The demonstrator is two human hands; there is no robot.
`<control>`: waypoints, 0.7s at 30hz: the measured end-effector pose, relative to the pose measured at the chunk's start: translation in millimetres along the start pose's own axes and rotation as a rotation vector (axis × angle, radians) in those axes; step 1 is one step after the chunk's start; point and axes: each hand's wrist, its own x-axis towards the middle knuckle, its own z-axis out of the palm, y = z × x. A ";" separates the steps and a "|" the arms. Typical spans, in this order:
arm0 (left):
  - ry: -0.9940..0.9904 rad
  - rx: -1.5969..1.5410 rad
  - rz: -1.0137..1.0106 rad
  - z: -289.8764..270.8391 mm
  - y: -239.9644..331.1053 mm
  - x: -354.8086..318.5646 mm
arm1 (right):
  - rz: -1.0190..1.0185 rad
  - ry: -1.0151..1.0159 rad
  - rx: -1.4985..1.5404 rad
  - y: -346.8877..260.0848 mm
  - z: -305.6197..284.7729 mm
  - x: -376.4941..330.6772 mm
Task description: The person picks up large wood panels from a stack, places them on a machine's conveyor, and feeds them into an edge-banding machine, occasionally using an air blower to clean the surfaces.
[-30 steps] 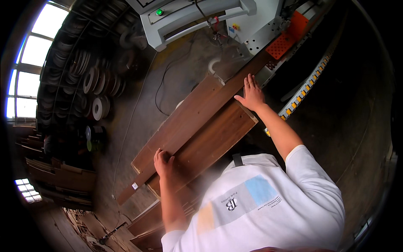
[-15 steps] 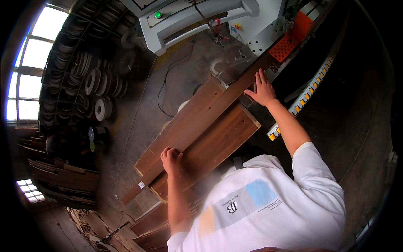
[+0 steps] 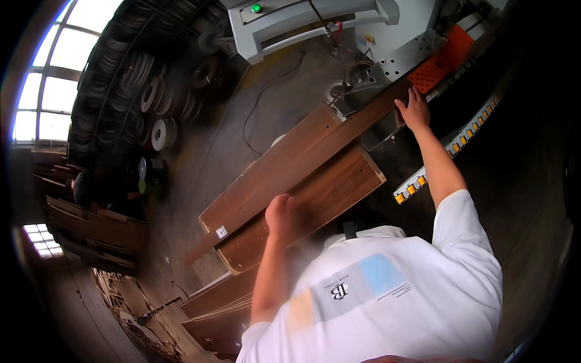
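A long, narrow brown board [image 3: 357, 126] runs diagonally from the lower left up into the edge of a grey machine. My right hand [image 3: 415, 110] rests at the board's near edge, close to the machine, with fingers stretched out. Under the long board lie wider brown panels; the nearer panel [image 3: 321, 196] has pale, raw edges. My left hand [image 3: 281, 215] is over the near side of the boards, smeared by motion. Its fingers are turned away, so I cannot see whether they hold anything. A small white label [image 3: 221, 232] sits near the long board's lower left end.
The grey machine [image 3: 315, 31] with a green button stands ahead, with an orange perforated guard [image 3: 440, 62] beside the board. A rail with yellow rollers [image 3: 417, 183] curves along the right. Racks of edging rolls [image 3: 164, 134] fill the left. A person [image 3: 91, 187] is by stacked panels.
My left hand has lifted off the board's edge and come nearer to me. My right hand has moved up along the board toward the orange guard. The whole view has shifted slightly.
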 end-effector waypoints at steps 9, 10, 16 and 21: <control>0.151 -1.052 -1.069 -59.3 -106.6 -45.4 | 0.264 -0.732 0.775 -128.4 33.1 -110.7; 0.185 -1.058 -1.087 -63.9 -121.0 -43.9 | 0.346 -0.834 0.841 -140.4 38.1 -113.6; 0.173 -0.989 -0.999 -65.2 -128.3 -44.6 | 0.511 -0.824 0.906 -163.1 51.5 -120.2; 0.194 -0.916 -0.987 -62.1 -129.5 -42.6 | 0.502 -0.783 0.858 -162.4 55.8 -121.9</control>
